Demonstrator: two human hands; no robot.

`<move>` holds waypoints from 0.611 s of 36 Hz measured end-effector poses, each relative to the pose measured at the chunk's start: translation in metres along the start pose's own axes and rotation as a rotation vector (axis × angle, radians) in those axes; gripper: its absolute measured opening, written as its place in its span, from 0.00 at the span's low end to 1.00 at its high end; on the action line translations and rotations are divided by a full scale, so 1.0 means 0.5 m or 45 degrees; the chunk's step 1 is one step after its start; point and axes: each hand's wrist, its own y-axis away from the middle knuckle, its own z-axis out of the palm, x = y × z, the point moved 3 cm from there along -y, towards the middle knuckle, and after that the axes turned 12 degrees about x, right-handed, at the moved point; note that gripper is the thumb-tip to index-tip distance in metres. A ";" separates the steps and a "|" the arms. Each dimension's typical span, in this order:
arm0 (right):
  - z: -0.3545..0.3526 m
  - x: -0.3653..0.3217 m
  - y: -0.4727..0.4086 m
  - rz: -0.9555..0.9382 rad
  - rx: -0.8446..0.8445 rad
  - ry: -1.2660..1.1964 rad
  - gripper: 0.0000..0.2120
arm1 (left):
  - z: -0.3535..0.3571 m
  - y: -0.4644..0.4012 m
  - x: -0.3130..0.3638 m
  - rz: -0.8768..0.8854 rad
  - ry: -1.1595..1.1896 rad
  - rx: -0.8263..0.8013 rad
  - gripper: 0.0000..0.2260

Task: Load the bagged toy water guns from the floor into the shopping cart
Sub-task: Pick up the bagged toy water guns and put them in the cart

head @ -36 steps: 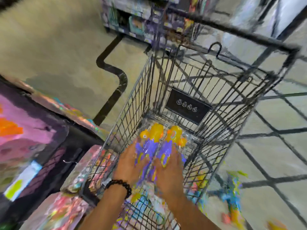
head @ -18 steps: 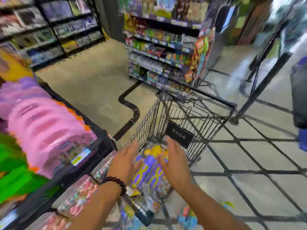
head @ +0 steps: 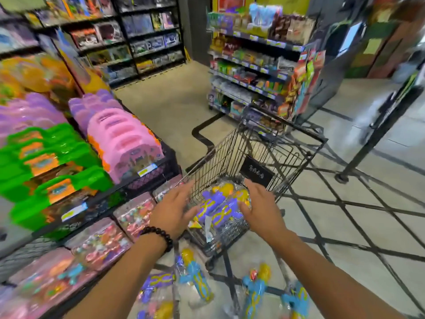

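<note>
A black wire shopping cart stands in front of me. Two purple and yellow bagged water guns lie in its basket. My left hand hovers over the cart's near left rim, fingers spread, holding nothing. My right hand hovers at the right of the guns, fingers spread, its thumb close to a bag. On the floor below the cart lie several more bagged guns: a blue one, a purple one and blue ones at the lower right.
A low black shelf with pink and green toy packs runs along my left, touching the cart's side. A snack rack stands beyond the cart. A black pole stand rises at the right on tiled floor.
Both hands let go of the purple water guns in the cart and lifted apart with open fingers. My head rose, so the cart looks farther away.
</note>
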 end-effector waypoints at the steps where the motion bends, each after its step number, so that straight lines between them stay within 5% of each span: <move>1: 0.001 -0.014 0.007 -0.042 -0.012 0.007 0.33 | -0.012 0.015 -0.007 -0.001 0.004 0.011 0.32; 11: 0.134 -0.279 0.103 -0.462 -0.270 -0.034 0.31 | -0.174 0.270 -0.223 -0.345 -0.106 0.114 0.30; 22: 0.378 -0.787 0.492 -1.141 -0.600 -0.119 0.30 | -0.461 0.885 -0.520 -1.028 -0.199 0.400 0.32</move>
